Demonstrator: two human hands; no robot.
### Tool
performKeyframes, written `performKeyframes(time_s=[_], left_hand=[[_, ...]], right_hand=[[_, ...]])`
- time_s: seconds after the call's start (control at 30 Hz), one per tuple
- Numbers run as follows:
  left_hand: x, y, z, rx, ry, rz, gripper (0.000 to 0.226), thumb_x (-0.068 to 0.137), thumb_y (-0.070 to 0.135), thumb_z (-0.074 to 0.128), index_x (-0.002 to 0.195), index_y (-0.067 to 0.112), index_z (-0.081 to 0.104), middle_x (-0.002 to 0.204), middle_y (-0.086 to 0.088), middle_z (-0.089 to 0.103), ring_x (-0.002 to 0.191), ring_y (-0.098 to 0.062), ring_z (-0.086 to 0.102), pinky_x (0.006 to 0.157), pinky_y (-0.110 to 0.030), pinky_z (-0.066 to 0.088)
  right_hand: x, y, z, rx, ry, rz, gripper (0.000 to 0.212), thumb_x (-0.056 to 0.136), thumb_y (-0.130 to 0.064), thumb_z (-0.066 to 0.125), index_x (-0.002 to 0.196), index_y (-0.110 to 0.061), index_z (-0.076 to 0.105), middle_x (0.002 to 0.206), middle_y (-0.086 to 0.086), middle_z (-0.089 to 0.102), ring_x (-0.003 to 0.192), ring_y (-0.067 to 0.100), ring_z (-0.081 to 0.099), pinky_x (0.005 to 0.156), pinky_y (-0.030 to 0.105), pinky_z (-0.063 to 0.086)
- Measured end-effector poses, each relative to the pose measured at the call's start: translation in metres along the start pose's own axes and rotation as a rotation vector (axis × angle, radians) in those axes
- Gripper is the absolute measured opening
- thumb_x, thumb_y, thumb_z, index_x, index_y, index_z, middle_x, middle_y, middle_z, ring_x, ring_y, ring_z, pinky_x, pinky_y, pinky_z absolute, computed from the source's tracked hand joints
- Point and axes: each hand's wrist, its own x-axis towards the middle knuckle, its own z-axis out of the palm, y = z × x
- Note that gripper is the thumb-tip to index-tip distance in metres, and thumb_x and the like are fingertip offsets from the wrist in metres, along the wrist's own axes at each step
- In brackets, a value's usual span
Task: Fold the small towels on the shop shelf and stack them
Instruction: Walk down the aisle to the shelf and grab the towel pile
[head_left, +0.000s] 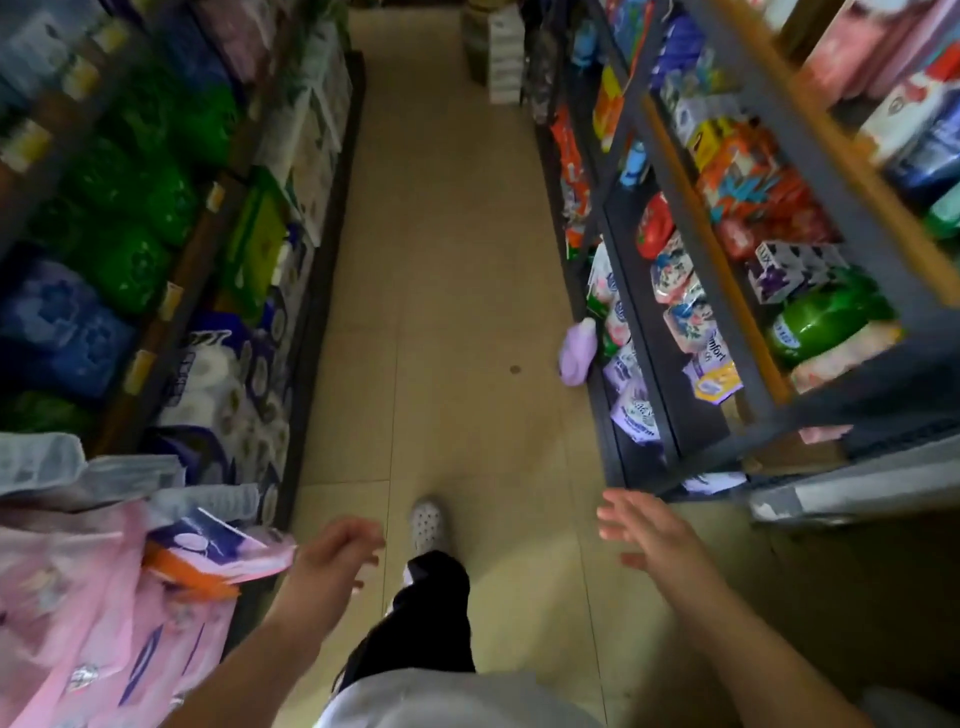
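Note:
I look down a narrow shop aisle with both hands out in front over the tiled floor. My left hand (337, 551) hangs loosely with curled fingers and holds nothing. My right hand (649, 535) is spread flat with fingers apart, also with nothing in it. No small towels are clearly visible; grey-blue fabric or packaging (78, 467) lies on the left shelf edge, too blurred to tell. A lilac soft item (576, 353) sticks out from the bottom of the right shelf.
The left shelf (322, 291) carries paper rolls and green and blue packs, with pink packs (78, 597) near me. The right metal rack (691, 291) carries soaps and detergents. Boxes (498, 52) stand at the aisle's far end. My foot in a white clog (428, 522) steps forward.

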Motion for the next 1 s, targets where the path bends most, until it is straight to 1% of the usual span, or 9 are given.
performKeyframes(time_s=[0.1, 0.13, 0.2, 0.3, 0.43, 0.57, 0.7, 0.87, 1.0], left_hand=[[0.052, 0.042, -0.004, -0.022, -0.032, 0.025, 0.044, 0.069, 0.052, 0.068, 0.097, 0.018, 0.071, 0.095, -0.001, 0.075, 0.087, -0.017, 0.071, 0.076, -0.037, 0.053], [0.07, 0.058, -0.006, -0.015, -0.047, 0.045, 0.042, 0.073, 0.052, 0.068, 0.097, 0.018, 0.071, 0.096, 0.0, 0.075, 0.088, -0.017, 0.071, 0.077, -0.038, 0.053], [0.109, 0.087, -0.013, -0.025, -0.08, 0.065, 0.022, 0.09, 0.039, 0.067, 0.098, 0.019, 0.071, 0.1, 0.0, 0.075, 0.094, -0.019, 0.07, 0.083, -0.042, 0.054], [0.169, 0.136, -0.03, -0.019, -0.102, 0.065, 0.011, 0.095, 0.035, 0.063, 0.094, 0.028, 0.071, 0.101, 0.003, 0.074, 0.096, -0.018, 0.07, 0.086, -0.044, 0.054], [0.248, 0.211, -0.044, 0.003, -0.097, 0.134, 0.011, 0.093, 0.039, 0.063, 0.091, 0.032, 0.071, 0.103, 0.001, 0.074, 0.094, -0.016, 0.069, 0.081, -0.039, 0.053], [0.32, 0.268, -0.047, 0.007, -0.09, 0.168, 0.014, 0.1, 0.03, 0.059, 0.098, 0.02, 0.068, 0.101, -0.001, 0.073, 0.092, -0.016, 0.068, 0.081, -0.038, 0.051], [0.387, 0.311, -0.042, -0.006, -0.047, 0.14, 0.019, 0.101, 0.026, 0.056, 0.104, 0.01, 0.066, 0.102, -0.003, 0.073, 0.094, -0.02, 0.068, 0.08, -0.037, 0.051], [0.475, 0.361, -0.034, -0.058, 0.032, 0.05, 0.016, 0.1, 0.026, 0.057, 0.101, 0.013, 0.067, 0.098, 0.0, 0.076, 0.095, -0.025, 0.069, 0.081, -0.041, 0.051], [0.529, 0.413, -0.033, -0.074, 0.098, 0.002, 0.017, 0.101, 0.025, 0.056, 0.101, 0.012, 0.068, 0.094, 0.001, 0.076, 0.094, -0.026, 0.069, 0.076, -0.037, 0.052]], right_hand=[[0.051, -0.04, 0.015, -0.006, 0.012, -0.056, 0.017, 0.103, -0.027, 0.053, 0.11, -0.025, 0.068, 0.105, -0.004, 0.074, 0.09, 0.009, 0.071, 0.077, 0.029, 0.05], [0.065, -0.059, 0.023, -0.013, 0.02, -0.069, 0.017, 0.103, -0.027, 0.053, 0.11, -0.025, 0.069, 0.104, -0.004, 0.074, 0.091, 0.01, 0.07, 0.078, 0.03, 0.052], [0.091, -0.088, 0.036, -0.015, 0.031, -0.078, 0.017, 0.102, -0.026, 0.054, 0.111, -0.024, 0.069, 0.104, -0.004, 0.074, 0.09, 0.01, 0.07, 0.08, 0.032, 0.054], [0.118, -0.126, 0.051, -0.021, 0.067, -0.058, 0.018, 0.101, -0.023, 0.055, 0.113, -0.021, 0.069, 0.104, -0.003, 0.075, 0.091, 0.013, 0.07, 0.081, 0.034, 0.055], [0.156, -0.164, 0.066, -0.026, 0.099, -0.027, 0.018, 0.101, -0.022, 0.054, 0.111, -0.023, 0.07, 0.103, -0.002, 0.076, 0.094, 0.015, 0.072, 0.079, 0.032, 0.055], [0.208, -0.199, 0.074, -0.025, 0.073, 0.006, 0.032, 0.092, -0.047, 0.061, 0.111, -0.023, 0.071, 0.105, -0.002, 0.076, 0.096, 0.016, 0.072, 0.08, 0.032, 0.054], [0.293, -0.244, 0.081, -0.029, 0.037, 0.027, 0.02, 0.101, -0.025, 0.054, 0.112, -0.02, 0.071, 0.104, -0.003, 0.076, 0.099, 0.019, 0.071, 0.078, 0.029, 0.052], [0.425, -0.332, 0.092, -0.04, -0.024, -0.028, 0.02, 0.102, -0.026, 0.054, 0.113, -0.021, 0.07, 0.108, -0.001, 0.075, 0.101, 0.022, 0.07, 0.081, 0.034, 0.053], [0.522, -0.427, 0.101, -0.048, -0.097, -0.058, 0.018, 0.102, -0.025, 0.055, 0.11, -0.023, 0.071, 0.107, 0.001, 0.074, 0.101, 0.022, 0.07, 0.088, 0.04, 0.055]])
